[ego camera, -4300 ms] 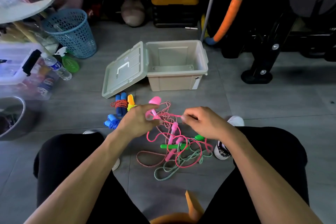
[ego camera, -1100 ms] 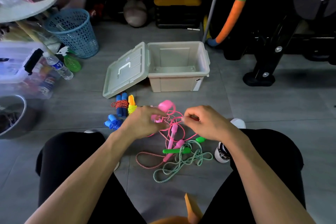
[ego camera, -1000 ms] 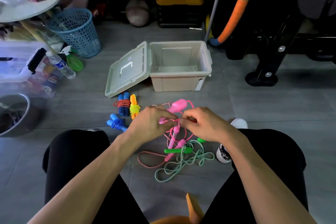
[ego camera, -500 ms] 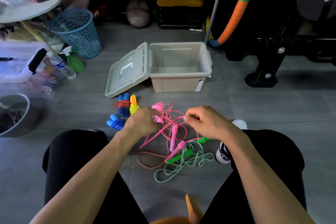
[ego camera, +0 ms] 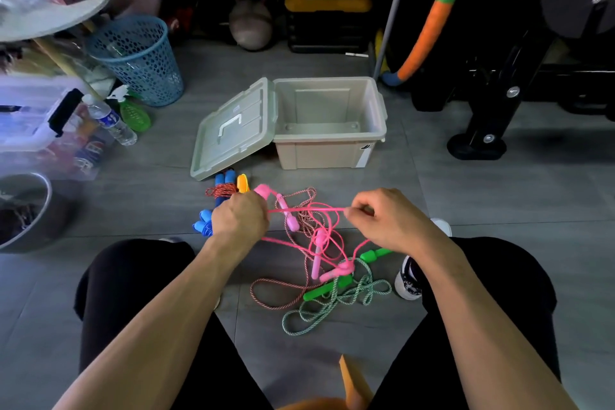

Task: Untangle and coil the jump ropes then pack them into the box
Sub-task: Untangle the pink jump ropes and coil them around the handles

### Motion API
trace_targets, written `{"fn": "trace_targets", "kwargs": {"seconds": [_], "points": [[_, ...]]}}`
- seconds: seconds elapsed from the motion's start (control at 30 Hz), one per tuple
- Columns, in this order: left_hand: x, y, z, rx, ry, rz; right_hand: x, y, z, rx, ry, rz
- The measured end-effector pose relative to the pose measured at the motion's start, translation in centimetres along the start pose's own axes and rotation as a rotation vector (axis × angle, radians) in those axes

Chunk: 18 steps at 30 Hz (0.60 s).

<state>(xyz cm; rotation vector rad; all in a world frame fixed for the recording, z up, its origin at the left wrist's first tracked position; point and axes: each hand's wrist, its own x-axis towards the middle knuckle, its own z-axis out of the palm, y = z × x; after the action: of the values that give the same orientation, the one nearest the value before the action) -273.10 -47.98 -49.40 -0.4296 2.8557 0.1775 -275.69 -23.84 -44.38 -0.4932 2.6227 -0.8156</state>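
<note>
Your left hand (ego camera: 240, 220) and right hand (ego camera: 382, 220) each pinch the pink rope (ego camera: 309, 210), stretched taut above the tangle (ego camera: 326, 263) lying mid-floor, short of the open box (ego camera: 329, 123). Pull harder and the knot may tighten around the green rope (ego camera: 332, 309).

No legible txt; box (ego camera: 319, 153) sticker & bottle (ego camera: 111, 121) label too blurry to read.
</note>
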Motion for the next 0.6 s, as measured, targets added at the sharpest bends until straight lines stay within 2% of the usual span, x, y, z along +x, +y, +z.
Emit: {"fn": "trace_targets", "kwargs": {"seconds": [0.1, 0.17, 0.23, 0.27, 0.33, 0.4, 0.47, 0.6], "points": [[-0.3, 0.3, 0.1, -0.049, -0.027, -0.001, -0.1, -0.1, 0.0, 0.037, 0.020, -0.024], [-1.0, 1.0, -0.2, -0.308, -0.005, 0.167, -0.1, -0.3, 0.2, 0.057, 0.009, -0.067], [-2.0, 2.2, -1.0, -0.574, 0.021, 0.435, 0.0, -0.8, 0.5, 0.072, -0.026, -0.097], [-2.5, 2.8, -1.1, -0.621, 0.033, 0.533, 0.0, -0.9, 0.7, 0.081, -0.041, -0.099], [-2.7, 3.5, -0.5, -0.593, 0.126, 0.593, 0.0, -1.1, 1.1, 0.083, -0.039, -0.102], [-2.6, 3.5, -0.5, -0.487, 0.239, 0.530, -0.1, -1.1, 1.3, 0.070, -0.035, -0.097], [-1.9, 2.9, -0.9, -0.340, 0.261, 0.390, 0.0, -1.0, 1.0, 0.074, -0.046, -0.078], [0.0, 0.4, -1.2, -0.045, 0.038, -0.027, 0.0, -0.3, 0.1, 0.030, 0.031, -0.058]]}}
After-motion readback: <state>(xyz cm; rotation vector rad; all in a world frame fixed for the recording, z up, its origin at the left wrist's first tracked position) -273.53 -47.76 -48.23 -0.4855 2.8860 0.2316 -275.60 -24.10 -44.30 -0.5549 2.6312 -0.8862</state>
